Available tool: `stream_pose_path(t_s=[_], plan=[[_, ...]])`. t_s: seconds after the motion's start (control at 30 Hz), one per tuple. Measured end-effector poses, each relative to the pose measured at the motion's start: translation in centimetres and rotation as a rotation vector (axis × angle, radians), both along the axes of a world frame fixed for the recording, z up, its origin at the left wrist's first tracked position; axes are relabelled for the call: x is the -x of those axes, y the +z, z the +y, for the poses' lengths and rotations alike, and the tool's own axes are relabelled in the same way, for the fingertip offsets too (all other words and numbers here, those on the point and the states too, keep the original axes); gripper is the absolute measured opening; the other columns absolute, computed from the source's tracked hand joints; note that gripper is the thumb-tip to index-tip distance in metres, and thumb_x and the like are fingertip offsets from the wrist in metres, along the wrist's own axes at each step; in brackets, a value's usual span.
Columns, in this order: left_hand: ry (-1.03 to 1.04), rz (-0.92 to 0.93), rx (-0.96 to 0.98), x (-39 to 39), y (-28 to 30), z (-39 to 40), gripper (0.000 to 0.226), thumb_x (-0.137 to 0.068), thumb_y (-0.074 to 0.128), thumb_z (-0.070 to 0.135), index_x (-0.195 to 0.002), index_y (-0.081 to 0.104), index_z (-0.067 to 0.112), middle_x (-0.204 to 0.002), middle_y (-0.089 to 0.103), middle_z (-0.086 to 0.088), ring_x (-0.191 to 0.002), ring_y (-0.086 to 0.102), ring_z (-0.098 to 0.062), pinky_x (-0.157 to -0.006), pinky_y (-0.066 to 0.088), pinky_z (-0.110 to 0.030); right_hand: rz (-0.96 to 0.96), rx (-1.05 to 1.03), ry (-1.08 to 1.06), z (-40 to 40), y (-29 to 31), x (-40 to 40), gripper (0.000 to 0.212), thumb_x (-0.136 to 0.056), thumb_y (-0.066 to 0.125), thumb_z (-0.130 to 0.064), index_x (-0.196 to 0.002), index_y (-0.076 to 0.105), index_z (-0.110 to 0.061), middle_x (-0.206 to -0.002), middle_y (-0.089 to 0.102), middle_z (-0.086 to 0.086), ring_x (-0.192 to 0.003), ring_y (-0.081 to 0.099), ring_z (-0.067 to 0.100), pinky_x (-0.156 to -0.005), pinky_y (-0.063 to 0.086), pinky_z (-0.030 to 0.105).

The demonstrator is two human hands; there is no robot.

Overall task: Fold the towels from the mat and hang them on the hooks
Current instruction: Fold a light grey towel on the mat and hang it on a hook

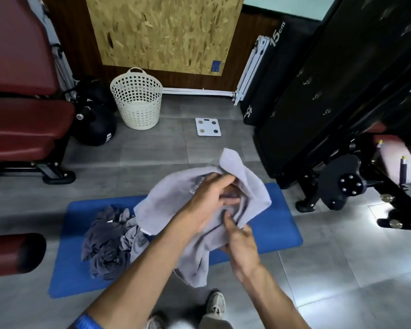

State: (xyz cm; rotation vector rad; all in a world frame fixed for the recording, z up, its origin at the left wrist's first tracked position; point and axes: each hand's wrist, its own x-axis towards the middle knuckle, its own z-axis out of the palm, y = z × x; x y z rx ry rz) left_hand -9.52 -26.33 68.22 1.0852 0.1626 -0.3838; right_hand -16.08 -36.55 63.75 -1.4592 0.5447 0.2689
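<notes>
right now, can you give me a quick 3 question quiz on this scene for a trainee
1. True or false: both hands are gripping the light grey towel.
2. What lies on the blue mat? A) a heap of darker grey towels B) the white basket C) the scale
3. The basket stands on the ____.

Key:
1. True: left hand and right hand both hold it.
2. A
3. floor

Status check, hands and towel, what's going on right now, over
Left hand and right hand both gripping light grey towel, held above blue mat. Dark towels heaped on mat. Nothing in the way.
</notes>
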Motion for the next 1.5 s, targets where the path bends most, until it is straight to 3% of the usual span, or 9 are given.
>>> stream_pose_path(t_s=[0.3, 0.4, 0.53, 0.73, 0.9, 1.0, 1.13, 1.33, 1.5], plan=[[0.091, -0.125, -0.128, 2.4, -6.2, -2.5, 0.044, -0.076, 0.065, 0.030, -0.116, 0.064, 0.013, -0.119, 0.066, -0.009, -0.116, 0.059, -0.024, -0.101, 0.045, -0.039, 0.089, -0.538, 0.017, -7.2, 5.9, -5.1, 0.044, -0.104, 0.032, -0.029, -0.118, 0.060, 0.002, -0.119, 0.063, 0.029, -0.113, 0.057, 0.039, -0.105, 0.043, 0.055], [0.012, -0.220, -0.201, 2.0, -7.4, -5.4, 0.058, -0.075, 0.073, 0.026, -0.129, 0.055, 0.018, -0.124, 0.064, -0.002, -0.116, 0.059, -0.016, -0.094, 0.050, -0.029, 0.099, -0.692, -0.021, -10.7, 6.1, -6.8, 0.039, -0.101, 0.034, -0.020, -0.116, 0.062, 0.002, -0.116, 0.065, 0.025, -0.105, 0.063, 0.034, -0.093, 0.051, 0.048], [0.222, -0.148, -0.697, 0.3, -8.9, -12.8, 0.038, -0.079, 0.071, 0.013, -0.112, 0.062, 0.031, -0.103, 0.070, 0.013, -0.095, 0.065, -0.002, -0.076, 0.052, -0.021, 0.095, -0.826, -0.083, -17.7, 6.1, -10.3, 0.043, -0.097, 0.034, -0.012, -0.094, 0.074, 0.002, -0.107, 0.070, 0.022, -0.093, 0.070, 0.033, -0.087, 0.055, 0.048], [0.404, -0.202, -1.192, -5.5, -9.4, -20.1, 0.018, -0.069, 0.055, 0.014, -0.066, 0.050, 0.031, -0.076, 0.052, 0.010, -0.074, 0.054, -0.017, -0.061, 0.040, -0.022, 0.194, -0.775, -0.070, -29.1, 5.4, -15.6, 0.050, -0.103, 0.031, -0.034, -0.124, 0.059, 0.001, -0.122, 0.065, 0.022, -0.109, 0.066, 0.034, -0.099, 0.050, 0.047], [0.288, -0.185, -1.388, -8.6, -7.9, -23.5, 0.030, -0.063, 0.062, 0.005, -0.075, 0.046, 0.027, -0.069, 0.056, 0.011, -0.068, 0.055, -0.016, -0.055, 0.046, -0.033, 0.259, -0.709, -0.148, -36.8, 3.4, -19.3, 0.059, -0.104, 0.026, -0.045, -0.125, 0.059, -0.001, -0.121, 0.066, 0.019, -0.111, 0.066, 0.031, -0.101, 0.047, 0.046], [0.132, -0.377, -1.736, -10.0, -7.5, -24.8, 0.034, -0.058, 0.073, 0.003, -0.085, 0.057, 0.016, -0.089, 0.056, -0.001, -0.082, 0.054, -0.026, -0.055, 0.049, -0.037, 0.234, -0.696, -0.157, -39.3, 1.9, -20.5, 0.059, -0.104, 0.029, -0.042, -0.100, 0.073, -0.003, -0.108, 0.072, 0.019, -0.090, 0.073, 0.028, -0.071, 0.061, 0.040], [0.253, -0.248, -1.591, -12.3, -6.7, -25.0, 0.031, -0.066, 0.063, 0.001, -0.092, 0.053, 0.015, -0.098, 0.051, -0.001, -0.078, 0.057, -0.029, -0.058, 0.046, -0.037, 0.171, -0.698, -0.236, -41.8, 0.5, -21.7, 0.047, -0.105, 0.029, -0.039, -0.108, 0.064, -0.007, -0.099, 0.073, 0.016, -0.079, 0.074, 0.026, -0.059, 0.060, 0.036], [0.328, -0.239, -0.978, -14.1, -6.1, -24.6, 0.032, -0.080, 0.057, -0.009, -0.079, 0.057, 0.023, -0.074, 0.064, 0.006, -0.066, 0.060, -0.008, -0.061, 0.048, -0.020, 0.106, -0.485, -0.318, -42.9, -1.7, -21.7, 0.033, -0.101, 0.044, -0.032, -0.114, 0.060, -0.007, -0.099, 0.073, 0.007, -0.103, 0.068, 0.029, -0.088, 0.056, 0.040], [0.126, -0.165, -0.610, -15.1, -4.2, -24.9, 0.030, -0.089, 0.048, -0.014, -0.079, 0.059, 0.012, -0.069, 0.059, -0.003, -0.061, 0.046, -0.008, -0.058, 0.038, -0.017, -0.180, 0.448, 0.126, -39.9, -5.4, -19.0, 0.078, -0.089, 0.065, -0.007, -0.151, 0.024, -0.030, -0.143, 0.048, -0.007, -0.126, 0.050, 0.015, -0.092, 0.047, 0.023]])
